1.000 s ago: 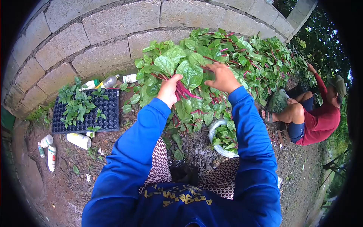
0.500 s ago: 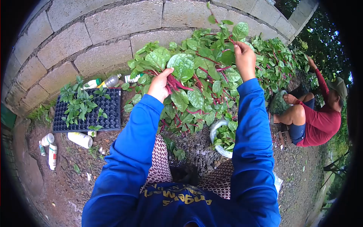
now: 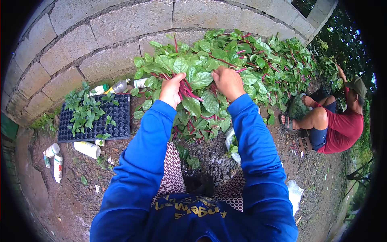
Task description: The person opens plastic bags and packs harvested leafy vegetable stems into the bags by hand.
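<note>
While the left hand [image 3: 171,92] is closed around a bunch of red-stemmed Malabar spinach [image 3: 188,90], cut ends poking out below the leaves, the right hand [image 3: 228,84] is just beside it, fingers curled in at the foliage. Can't tell if those fingers are pinching a stem or only touching a leaf. The bunch is over the left end of a big leafy pile [image 3: 258,74] heaped along a concrete block wall [image 3: 131,18]. Off to the left there's a black seedling tray [image 3: 119,117] with some green plants [image 3: 83,109], plus a white bottle [image 3: 86,149] lying by its near edge. Over on the right, another person [image 3: 343,129] in a red shirt sits near the pile's far end.
</note>
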### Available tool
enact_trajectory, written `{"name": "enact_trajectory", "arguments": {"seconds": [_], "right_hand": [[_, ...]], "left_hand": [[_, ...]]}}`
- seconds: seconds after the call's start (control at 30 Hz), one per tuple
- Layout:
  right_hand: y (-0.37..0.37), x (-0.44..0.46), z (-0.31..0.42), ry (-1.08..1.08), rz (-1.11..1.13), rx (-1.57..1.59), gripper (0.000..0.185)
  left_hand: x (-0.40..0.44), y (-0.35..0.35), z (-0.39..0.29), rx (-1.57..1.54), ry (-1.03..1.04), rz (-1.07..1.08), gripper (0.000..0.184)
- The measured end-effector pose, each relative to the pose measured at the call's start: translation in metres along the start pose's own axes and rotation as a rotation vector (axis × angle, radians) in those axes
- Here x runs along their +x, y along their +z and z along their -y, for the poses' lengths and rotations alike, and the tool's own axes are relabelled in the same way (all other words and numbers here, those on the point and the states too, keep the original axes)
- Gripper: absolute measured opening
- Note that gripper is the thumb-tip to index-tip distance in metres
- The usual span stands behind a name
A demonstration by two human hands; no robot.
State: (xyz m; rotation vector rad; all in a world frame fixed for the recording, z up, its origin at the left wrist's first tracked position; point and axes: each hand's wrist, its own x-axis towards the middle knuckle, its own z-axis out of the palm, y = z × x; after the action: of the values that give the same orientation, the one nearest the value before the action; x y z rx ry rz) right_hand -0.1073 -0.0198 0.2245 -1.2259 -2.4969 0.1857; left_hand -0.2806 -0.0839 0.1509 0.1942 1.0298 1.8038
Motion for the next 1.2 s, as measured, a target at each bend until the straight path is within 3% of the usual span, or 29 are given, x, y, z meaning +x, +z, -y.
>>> {"name": "enact_trajectory", "arguments": {"seconds": [0.03, 0.13, 0.23, 0.37, 0.47, 0.57, 0.7, 0.83, 0.97, 1.03, 1.1, 1.2], "right_hand": [[-0.004, -0.001, -0.008, 0.069, 0.174, -0.152, 0.032], [0.022, -0.016, -0.019, 0.058, 0.304, -0.246, 0.035], [0.041, -0.007, -0.044, 0.089, 0.211, -0.086, 0.035], [0.005, 0.012, -0.062, 0.085, 0.152, 0.229, 0.033], [-0.018, 0.014, -0.068, 0.147, 0.148, 0.351, 0.032], [-0.012, 0.014, -0.08, 0.045, 0.153, 0.317, 0.031], [-0.022, -0.007, -0.054, 0.141, 0.299, 0.662, 0.042], [-0.004, 0.002, -0.049, 0.478, 0.336, 0.989, 0.045], [0.013, -0.002, -0.026, 0.232, -0.068, 0.959, 0.036], [0.03, -0.009, -0.021, -0.132, -0.221, 0.597, 0.033], [0.035, -0.03, -0.003, -0.226, -0.085, 0.363, 0.029], [0.049, -0.023, -0.02, -0.106, 0.024, 0.384, 0.037]], "left_hand": [[-0.003, 0.003, 0.0, 0.007, 0.023, -0.01, 0.011], [-0.002, 0.007, 0.001, 0.022, 0.034, -0.008, 0.013], [-0.003, 0.006, 0.0, 0.091, 0.084, 0.018, 0.014], [-0.003, 0.002, -0.005, 0.088, 0.182, -0.013, 0.015], [0.0, -0.005, -0.009, 0.071, 0.118, 0.003, 0.016], [-0.002, -0.008, -0.005, 0.066, 0.061, 0.013, 0.017], [-0.01, -0.002, 0.009, 0.141, 0.092, 0.038, 0.018], [-0.019, 0.008, 0.026, 0.191, 0.124, 0.046, 0.022], [-0.017, 0.015, 0.034, 0.083, 0.189, 0.048, 0.026], [-0.024, 0.02, 0.031, 0.03, 0.192, 0.054, 0.026], [-0.024, 0.023, 0.034, 0.025, 0.173, 0.121, 0.018], [-0.023, 0.024, 0.043, 0.021, 0.107, 0.183, 0.01]]}}
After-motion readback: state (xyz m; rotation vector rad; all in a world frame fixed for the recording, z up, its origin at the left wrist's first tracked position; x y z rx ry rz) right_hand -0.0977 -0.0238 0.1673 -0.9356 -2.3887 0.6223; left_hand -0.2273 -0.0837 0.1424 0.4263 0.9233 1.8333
